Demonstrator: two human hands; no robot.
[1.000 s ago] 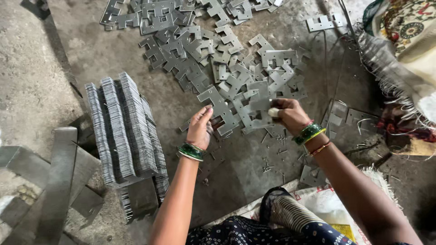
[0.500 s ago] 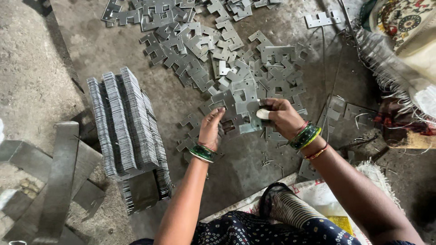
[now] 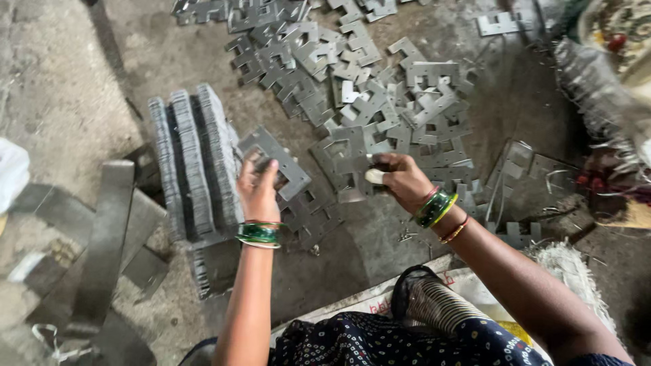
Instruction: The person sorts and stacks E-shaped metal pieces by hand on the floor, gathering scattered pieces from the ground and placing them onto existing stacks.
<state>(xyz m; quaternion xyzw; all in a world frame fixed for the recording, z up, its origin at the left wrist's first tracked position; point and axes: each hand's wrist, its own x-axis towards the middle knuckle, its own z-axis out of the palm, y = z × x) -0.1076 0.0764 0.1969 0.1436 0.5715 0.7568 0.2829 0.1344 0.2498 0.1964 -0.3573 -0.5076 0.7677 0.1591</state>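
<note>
Stamped metal plate (image 3: 274,161), flat and grey with cut-out notches, is held in the left hand (image 3: 259,191), whose fingers are closed around its lower edge. The plate is tilted and sits just beside the stacked plates (image 3: 193,163), a dense block of the same parts set on edge in three rows on the concrete floor (image 3: 61,88). The left wrist carries green bangles (image 3: 258,234).

The right hand (image 3: 400,181) is closed on a second plate (image 3: 342,166) at the near edge of the loose pile (image 3: 352,74), thumb on top, with a small pale object pinched against it; what that object is cannot be told. Green and yellow bangles (image 3: 435,207) sit on the right wrist. The two hands are apart, each clamped on its own plate.

The loose pile spreads across the floor beyond both hands, its plates overlapping at random angles. Long flat metal strips (image 3: 102,237) lie at the left of the stacked plates. A dark patterned garment (image 3: 380,342) fills the bottom edge of the head view.
</note>
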